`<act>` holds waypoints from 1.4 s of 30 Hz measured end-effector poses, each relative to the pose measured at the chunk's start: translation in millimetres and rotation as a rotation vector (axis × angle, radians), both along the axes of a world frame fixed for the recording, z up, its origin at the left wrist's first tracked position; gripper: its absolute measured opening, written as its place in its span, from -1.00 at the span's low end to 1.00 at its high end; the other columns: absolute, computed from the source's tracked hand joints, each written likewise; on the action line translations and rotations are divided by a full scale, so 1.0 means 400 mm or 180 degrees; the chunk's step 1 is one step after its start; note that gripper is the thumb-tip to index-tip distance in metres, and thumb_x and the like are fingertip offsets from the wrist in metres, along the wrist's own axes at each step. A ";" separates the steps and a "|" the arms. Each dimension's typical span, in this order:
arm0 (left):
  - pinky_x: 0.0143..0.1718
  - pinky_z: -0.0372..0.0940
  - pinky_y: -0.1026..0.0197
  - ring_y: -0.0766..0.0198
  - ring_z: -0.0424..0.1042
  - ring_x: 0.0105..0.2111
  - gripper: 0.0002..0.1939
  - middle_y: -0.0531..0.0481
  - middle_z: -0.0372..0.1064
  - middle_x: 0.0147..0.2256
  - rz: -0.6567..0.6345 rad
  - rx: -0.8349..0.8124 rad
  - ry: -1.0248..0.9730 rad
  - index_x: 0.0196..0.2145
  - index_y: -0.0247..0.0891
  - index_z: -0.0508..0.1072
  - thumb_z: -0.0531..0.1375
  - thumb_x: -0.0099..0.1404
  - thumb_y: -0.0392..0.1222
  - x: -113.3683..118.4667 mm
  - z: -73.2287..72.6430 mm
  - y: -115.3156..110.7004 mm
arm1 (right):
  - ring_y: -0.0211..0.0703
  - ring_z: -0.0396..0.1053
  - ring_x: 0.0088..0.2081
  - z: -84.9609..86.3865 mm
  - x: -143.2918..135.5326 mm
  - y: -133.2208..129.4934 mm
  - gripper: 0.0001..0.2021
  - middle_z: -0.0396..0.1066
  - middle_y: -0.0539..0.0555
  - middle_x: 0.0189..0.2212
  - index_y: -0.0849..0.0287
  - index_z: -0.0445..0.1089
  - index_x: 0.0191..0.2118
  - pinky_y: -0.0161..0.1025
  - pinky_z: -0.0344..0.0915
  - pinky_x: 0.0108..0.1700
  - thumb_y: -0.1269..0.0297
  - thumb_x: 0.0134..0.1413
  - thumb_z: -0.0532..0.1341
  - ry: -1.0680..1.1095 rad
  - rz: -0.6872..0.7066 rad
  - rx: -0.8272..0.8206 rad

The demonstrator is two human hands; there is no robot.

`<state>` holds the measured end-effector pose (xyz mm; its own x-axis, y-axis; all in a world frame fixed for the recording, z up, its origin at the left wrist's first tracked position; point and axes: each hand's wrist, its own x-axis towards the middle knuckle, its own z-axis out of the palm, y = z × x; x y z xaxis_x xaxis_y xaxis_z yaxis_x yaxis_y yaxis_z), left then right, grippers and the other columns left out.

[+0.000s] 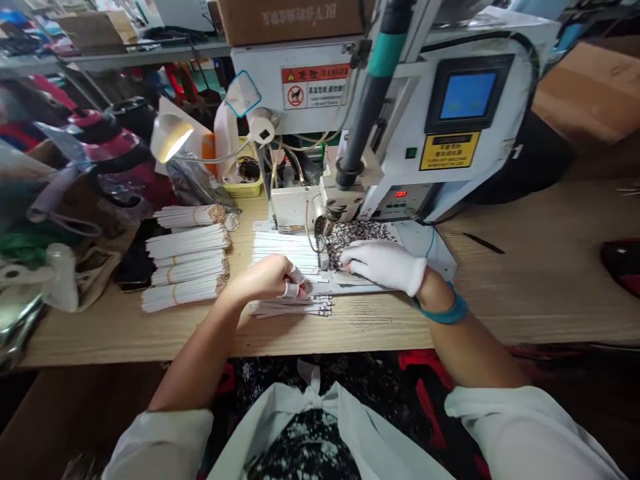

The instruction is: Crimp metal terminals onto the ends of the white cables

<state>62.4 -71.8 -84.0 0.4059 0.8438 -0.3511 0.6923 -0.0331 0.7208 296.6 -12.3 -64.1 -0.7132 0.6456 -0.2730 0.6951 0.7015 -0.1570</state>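
My left hand [273,280], with white coverings on some fingers, is closed at the near edge of a row of flat white strips [283,247]. Its fingertips pinch a white strip whose end points right. Below it, more loose dark-tipped strips [290,308] lie on the table. In a white glove, my right hand [385,263] rests over a heap of brown-and-white speckled pieces [357,235]. Its fingers are bent together at the heap's left side; what they pinch is hidden. Between both hands sits the machine's metal working head [327,223].
Banded bundles of white strips [187,263] lie left on the wooden table [540,287]. A lit lamp [173,137] and yellow basket [245,180] stand behind. The white machine [310,80] carries a high-temperature danger label and a screen [469,95]. A thin black tool [483,243] lies right.
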 end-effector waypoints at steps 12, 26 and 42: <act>-0.32 0.24 0.17 0.11 0.41 -0.37 -0.79 -0.18 0.47 -0.27 0.0038 0.1069 0.1198 -0.35 -0.32 0.56 0.11 0.21 -0.30 0.062 -0.047 0.000 | -0.12 0.40 -0.19 -0.027 0.010 0.007 -0.79 0.51 0.06 -0.20 0.12 0.55 -0.29 -0.26 0.18 -0.21 0.41 0.15 0.15 0.0318 0.0028 -0.0090; -0.26 0.32 0.16 0.17 0.41 -0.34 -0.72 -0.06 0.45 -0.39 0.0323 0.0979 -0.0436 -0.42 -0.29 0.47 0.10 0.23 -0.04 0.021 -0.045 0.036 | -0.30 0.40 -0.55 -0.087 -0.003 0.049 -0.92 0.38 -0.01 -0.49 0.23 0.35 -0.40 -0.32 0.40 -0.52 0.44 0.00 0.28 0.3054 -0.1483 -0.2185; -0.48 0.16 0.27 0.26 0.31 -0.49 -0.65 0.03 0.34 -0.57 0.0947 0.0755 -0.0814 -0.57 -0.29 0.41 0.26 0.06 0.09 0.023 -0.066 0.074 | -0.42 0.24 -0.69 -0.093 -0.059 0.046 -0.88 0.33 -0.09 -0.60 0.26 0.34 -0.36 -0.44 0.18 -0.69 0.59 -0.04 0.21 0.3309 -0.1700 -0.2745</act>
